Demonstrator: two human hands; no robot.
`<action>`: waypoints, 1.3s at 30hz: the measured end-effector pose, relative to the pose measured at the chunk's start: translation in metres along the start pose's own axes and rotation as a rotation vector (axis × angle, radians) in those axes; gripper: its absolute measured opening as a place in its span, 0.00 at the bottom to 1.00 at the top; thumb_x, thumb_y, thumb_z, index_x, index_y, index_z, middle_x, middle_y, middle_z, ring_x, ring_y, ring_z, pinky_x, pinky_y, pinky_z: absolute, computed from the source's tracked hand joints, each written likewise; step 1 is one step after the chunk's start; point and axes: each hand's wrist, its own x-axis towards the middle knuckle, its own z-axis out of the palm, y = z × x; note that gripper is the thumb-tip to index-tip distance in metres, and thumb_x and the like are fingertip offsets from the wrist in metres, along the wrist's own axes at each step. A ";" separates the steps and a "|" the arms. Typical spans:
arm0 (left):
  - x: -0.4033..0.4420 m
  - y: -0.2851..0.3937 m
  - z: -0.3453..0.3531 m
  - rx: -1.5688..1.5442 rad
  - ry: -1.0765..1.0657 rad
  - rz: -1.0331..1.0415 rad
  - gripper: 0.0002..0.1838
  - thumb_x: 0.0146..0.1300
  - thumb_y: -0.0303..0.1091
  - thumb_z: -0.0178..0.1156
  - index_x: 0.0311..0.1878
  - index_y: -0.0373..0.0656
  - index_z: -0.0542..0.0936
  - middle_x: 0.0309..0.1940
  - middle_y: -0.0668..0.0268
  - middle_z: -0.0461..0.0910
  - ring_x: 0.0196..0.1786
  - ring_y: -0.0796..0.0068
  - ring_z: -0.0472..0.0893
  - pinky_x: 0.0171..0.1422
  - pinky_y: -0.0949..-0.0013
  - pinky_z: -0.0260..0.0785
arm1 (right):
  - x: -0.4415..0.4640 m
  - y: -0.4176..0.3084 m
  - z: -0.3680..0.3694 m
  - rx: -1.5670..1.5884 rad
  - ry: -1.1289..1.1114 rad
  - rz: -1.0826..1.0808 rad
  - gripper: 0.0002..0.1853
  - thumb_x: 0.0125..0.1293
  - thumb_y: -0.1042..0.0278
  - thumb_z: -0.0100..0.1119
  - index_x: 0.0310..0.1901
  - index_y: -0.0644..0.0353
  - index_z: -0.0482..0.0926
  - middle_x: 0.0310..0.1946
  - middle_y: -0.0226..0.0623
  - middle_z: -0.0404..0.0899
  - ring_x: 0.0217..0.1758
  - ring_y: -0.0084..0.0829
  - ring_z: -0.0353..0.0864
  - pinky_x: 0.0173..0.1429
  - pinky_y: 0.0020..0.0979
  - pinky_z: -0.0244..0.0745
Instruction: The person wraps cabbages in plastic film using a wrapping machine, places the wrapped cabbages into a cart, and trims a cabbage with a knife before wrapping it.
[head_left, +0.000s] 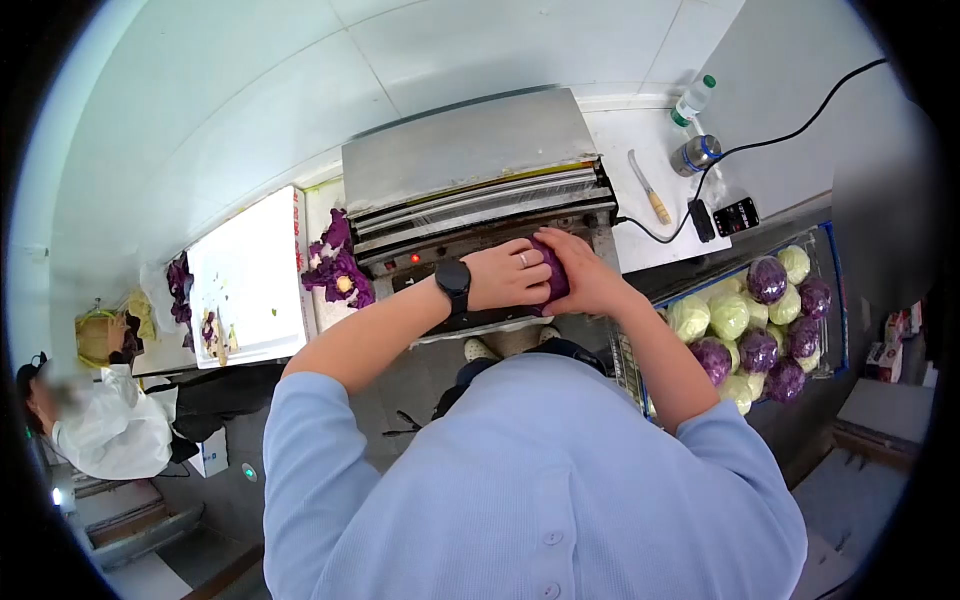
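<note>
Both of my hands are wrapped round a red cabbage (549,265) at the front of a film wrapping machine (470,145). My left hand (503,275), with a ring and a dark watch on the wrist, covers its left side. From the right, my right hand (588,272) curves over the other side. Only a strip of purple shows between them, so I cannot tell whether film is on it. A roll of clear film (480,208) lies across the machine behind my hands, and a small red light glows on its front panel.
Loose purple leaves (340,268) lie left of the machine, beside a white tray (250,255). Rightward are a knife (652,190), phone (737,217), steel flask (696,155), bottle (694,100) and black cable. A crate (835,300) holds several wrapped cabbages. Another person (110,425) is at far left.
</note>
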 end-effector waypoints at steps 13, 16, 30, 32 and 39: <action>0.003 0.007 -0.004 -0.238 -0.078 -0.133 0.08 0.58 0.32 0.60 0.42 0.48 0.77 0.43 0.65 0.75 0.51 0.64 0.77 0.55 0.62 0.75 | 0.002 0.002 -0.016 -0.076 -0.157 -0.010 0.65 0.35 0.70 0.83 0.79 0.45 0.56 0.79 0.39 0.56 0.79 0.50 0.60 0.79 0.45 0.66; -0.007 0.002 -0.004 -0.338 -0.026 -0.128 0.09 0.57 0.30 0.61 0.42 0.46 0.80 0.42 0.64 0.75 0.49 0.62 0.78 0.52 0.62 0.77 | 0.000 -0.007 -0.013 -0.079 -0.154 0.029 0.65 0.34 0.70 0.83 0.79 0.45 0.56 0.79 0.39 0.56 0.79 0.50 0.60 0.79 0.45 0.65; -0.083 0.034 0.006 -0.222 0.253 -0.151 0.13 0.54 0.27 0.63 0.44 0.41 0.83 0.33 0.64 0.74 0.39 0.64 0.78 0.39 0.64 0.76 | -0.004 -0.004 -0.003 -0.027 -0.108 0.032 0.68 0.32 0.70 0.84 0.79 0.51 0.53 0.79 0.49 0.52 0.81 0.51 0.55 0.83 0.43 0.57; -0.094 0.043 0.018 -0.203 0.283 -0.221 0.12 0.55 0.27 0.64 0.44 0.41 0.84 0.33 0.64 0.74 0.39 0.64 0.78 0.38 0.65 0.76 | -0.004 -0.002 0.000 -0.005 -0.087 0.018 0.67 0.34 0.71 0.84 0.79 0.50 0.54 0.79 0.49 0.53 0.81 0.51 0.57 0.82 0.43 0.57; -0.115 0.067 0.033 -0.238 0.368 -0.423 0.11 0.56 0.26 0.64 0.43 0.41 0.84 0.37 0.64 0.77 0.42 0.63 0.79 0.39 0.64 0.77 | -0.004 -0.005 -0.001 0.096 -0.086 0.038 0.67 0.34 0.72 0.85 0.79 0.50 0.54 0.78 0.47 0.55 0.80 0.49 0.59 0.82 0.41 0.58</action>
